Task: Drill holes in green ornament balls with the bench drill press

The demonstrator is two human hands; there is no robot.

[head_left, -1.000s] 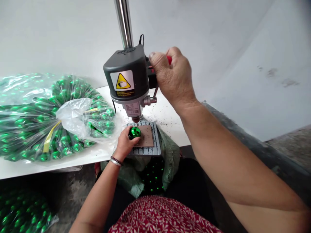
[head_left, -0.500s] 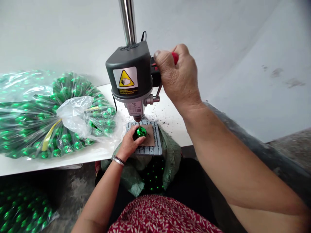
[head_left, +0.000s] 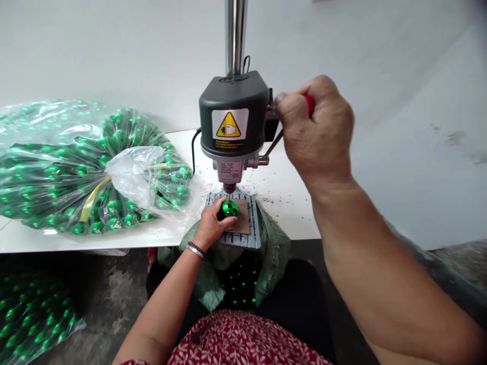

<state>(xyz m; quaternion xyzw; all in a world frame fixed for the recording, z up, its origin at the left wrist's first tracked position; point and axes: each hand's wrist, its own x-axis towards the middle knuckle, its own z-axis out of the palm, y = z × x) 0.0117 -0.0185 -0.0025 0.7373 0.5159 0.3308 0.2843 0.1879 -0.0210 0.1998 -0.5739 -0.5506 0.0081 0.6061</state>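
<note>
The ball (head_left: 230, 208) appears to rest on the board (head_left: 242, 219), right beneath the bit (head_left: 229, 196). The left hand (head_left: 213, 223) grips it from 8 o'clock, a finger around to 10 and the thumb to 5. Between 1 and 2 o'clock from the ball, the right hand (head_left: 319, 132) is a fist about the red knob (head_left: 311, 105) of the lever (head_left: 274, 144). Whether the tip touches the ball, I cannot tell. Such a round, glossy top could let the bit skid, so the ball wants centring, firm pressure onto the board, an even pull, and that 10 o'clock finger well off the bit.

The plate (head_left: 254, 228) reaches about to the table (head_left: 291, 203)'s front edge at 6 o'clock, the sack (head_left: 276, 248) gaping below. The bag (head_left: 133, 172) crowds 9 to 10 o'clock; at 3, over the speckled tabletop, there is more room.
</note>
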